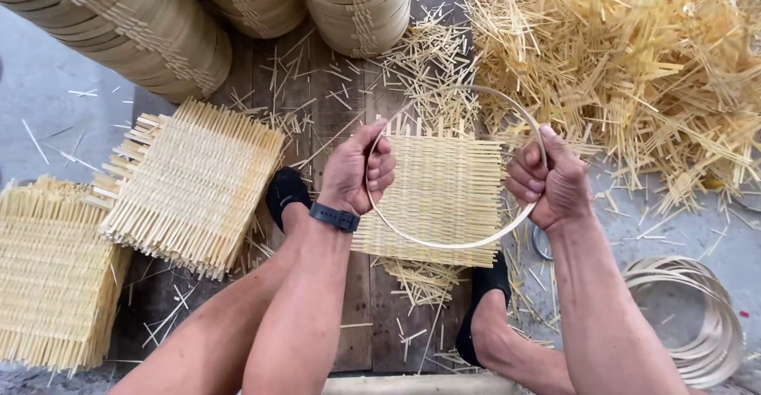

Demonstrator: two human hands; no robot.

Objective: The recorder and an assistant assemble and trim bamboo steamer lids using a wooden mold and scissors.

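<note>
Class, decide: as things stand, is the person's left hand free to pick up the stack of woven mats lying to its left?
Probably not yet. The left hand is closed on the thin bamboo hoop, which the right hand also grips. The stack of woven mats lies uncovered nearby, so only the hoop hinders it.

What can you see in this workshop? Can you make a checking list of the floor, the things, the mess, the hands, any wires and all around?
Surface: dark wooden boards on a grey floor.
Job's things: a thin bamboo hoop held over a square woven bamboo mat.
Clutter: loose bamboo sticks heaped at upper right, more scattered on the boards.
Hands: left hand and right hand each grip a side of the hoop; a dark band sits on the left wrist.
Cables: nothing seen.
Surroundings: stacks of woven mats at left, stacked round bamboo frames at top, spare hoops at lower right, the person's feet in dark shoes.
</note>
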